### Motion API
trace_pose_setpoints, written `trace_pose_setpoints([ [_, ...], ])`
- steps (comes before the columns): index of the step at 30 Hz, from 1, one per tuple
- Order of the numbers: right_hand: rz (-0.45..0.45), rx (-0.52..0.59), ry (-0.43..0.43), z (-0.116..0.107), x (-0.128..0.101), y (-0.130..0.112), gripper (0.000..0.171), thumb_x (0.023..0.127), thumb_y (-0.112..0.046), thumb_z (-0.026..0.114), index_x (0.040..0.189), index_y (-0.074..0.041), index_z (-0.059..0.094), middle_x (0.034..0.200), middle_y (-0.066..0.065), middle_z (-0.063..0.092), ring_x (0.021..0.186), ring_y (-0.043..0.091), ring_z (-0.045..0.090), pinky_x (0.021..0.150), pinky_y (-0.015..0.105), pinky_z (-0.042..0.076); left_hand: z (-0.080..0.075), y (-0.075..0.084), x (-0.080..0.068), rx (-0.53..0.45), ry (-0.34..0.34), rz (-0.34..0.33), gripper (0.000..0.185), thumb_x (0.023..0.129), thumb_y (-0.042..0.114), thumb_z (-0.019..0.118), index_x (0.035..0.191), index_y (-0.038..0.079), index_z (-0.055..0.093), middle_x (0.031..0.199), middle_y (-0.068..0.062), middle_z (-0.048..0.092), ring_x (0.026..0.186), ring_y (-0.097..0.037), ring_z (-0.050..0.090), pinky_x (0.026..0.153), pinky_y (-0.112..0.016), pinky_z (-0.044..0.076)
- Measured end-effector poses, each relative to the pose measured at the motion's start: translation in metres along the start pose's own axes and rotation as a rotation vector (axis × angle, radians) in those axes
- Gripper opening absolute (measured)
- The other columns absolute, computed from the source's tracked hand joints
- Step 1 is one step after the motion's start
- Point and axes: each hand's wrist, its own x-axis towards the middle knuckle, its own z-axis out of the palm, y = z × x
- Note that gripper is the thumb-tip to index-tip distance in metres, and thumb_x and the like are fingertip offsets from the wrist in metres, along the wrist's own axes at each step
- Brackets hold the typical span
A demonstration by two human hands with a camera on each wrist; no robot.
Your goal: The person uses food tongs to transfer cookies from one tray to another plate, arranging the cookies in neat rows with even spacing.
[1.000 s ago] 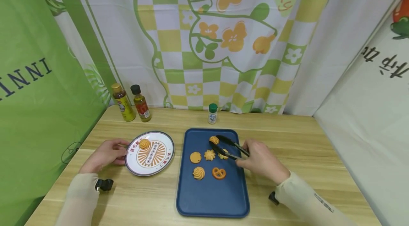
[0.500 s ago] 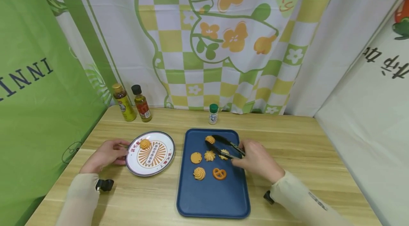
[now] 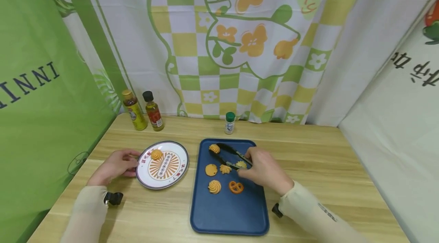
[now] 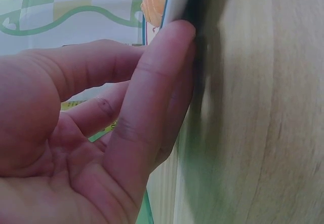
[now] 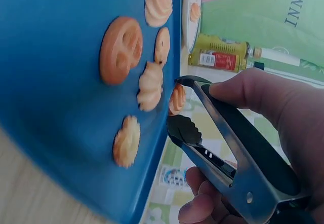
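Note:
My left hand holds the left rim of a round white plate between thumb and fingers. On that plate lies one swirled cookie. In my right hand are black-and-steel tongs, which reach over the far part of a dark blue tray. Between the tong tips is another swirled cookie. Below it on the tray are a round flat cookie, a flower-shaped cookie, a paler cookie partly behind the tongs, a larger swirled cookie and a pretzel-shaped cookie.
Two sauce bottles, one yellow-labelled and one red-labelled, stand at the back left of the wooden table. A green-capped shaker stands behind the tray. Printed curtains enclose the back and sides.
My right hand and the tongs have moved left across the tray's far end, and the swirled cookie between the tips has moved with them. My left hand stays on the plate rim.

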Motion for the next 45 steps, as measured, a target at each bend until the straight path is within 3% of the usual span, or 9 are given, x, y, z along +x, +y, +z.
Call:
trace_pose_setpoints([
  [4, -0.002, 0.012, -0.008, 0.006, 0.003, -0.006, 0.051, 0.087, -0.033, 0.092, 0.124, -0.003, 0.073, 0.113, 0.010, 0.075, 0.084, 0.018, 0.063, 0.076, 0.039, 0.064, 0.001, 0.001, 0.002, -0.010, -0.004, 0.005, 0.052, 0.109, -0.004, 0.061, 0.156, -0.019, 0.044, 0.119, -0.025, 0.069, 0.089, -0.019, 0.075, 0.081, -0.033, 0.075],
  [11, -0.037, 0.052, -0.008, 0.011, 0.009, -0.019, 0.044, 0.088, -0.030, 0.090, 0.120, -0.004, 0.074, 0.109, 0.009, 0.073, 0.082, 0.019, 0.060, 0.071, 0.036, 0.056, 0.003, 0.005, 0.004, 0.006, -0.008, 0.000, 0.052, 0.109, -0.004, 0.061, 0.156, -0.018, 0.044, 0.122, -0.027, 0.068, 0.092, -0.020, 0.075, 0.083, -0.034, 0.075],
  [15, -0.049, 0.061, -0.010, 0.013, 0.013, -0.028, 0.045, 0.088, -0.031, 0.093, 0.120, -0.005, 0.074, 0.112, 0.009, 0.074, 0.085, 0.017, 0.061, 0.075, 0.037, 0.061, 0.004, 0.004, 0.005, 0.010, -0.008, 0.007, 0.052, 0.109, -0.005, 0.061, 0.156, -0.019, 0.044, 0.122, -0.028, 0.068, 0.093, -0.020, 0.075, 0.083, -0.034, 0.075],
  [24, -0.071, 0.117, -0.042, 0.027, 0.024, -0.045, 0.047, 0.090, -0.030, 0.090, 0.124, -0.003, 0.073, 0.111, 0.010, 0.073, 0.079, 0.019, 0.061, 0.065, 0.032, 0.055, 0.002, 0.002, 0.007, 0.010, -0.003, -0.006, 0.050, 0.109, -0.004, 0.060, 0.156, -0.017, 0.045, 0.123, -0.027, 0.068, 0.094, -0.021, 0.075, 0.083, -0.034, 0.075],
  [31, -0.097, 0.124, -0.062, 0.034, 0.031, -0.060, 0.053, 0.091, -0.034, 0.091, 0.129, -0.002, 0.072, 0.119, 0.013, 0.075, 0.080, 0.019, 0.062, 0.068, 0.034, 0.058, 0.002, 0.001, 0.008, 0.007, -0.006, 0.000, 0.051, 0.109, -0.004, 0.061, 0.155, -0.017, 0.045, 0.122, -0.026, 0.068, 0.092, -0.020, 0.075, 0.082, -0.034, 0.075],
  [45, -0.205, 0.126, -0.095, 0.056, 0.050, -0.092, 0.047, 0.089, -0.029, 0.092, 0.122, -0.002, 0.073, 0.111, 0.014, 0.075, 0.076, 0.018, 0.059, 0.063, 0.028, 0.053, 0.000, 0.000, 0.001, 0.014, 0.004, 0.003, 0.051, 0.109, -0.004, 0.061, 0.156, -0.018, 0.045, 0.119, -0.025, 0.069, 0.088, -0.019, 0.076, 0.081, -0.034, 0.075],
])
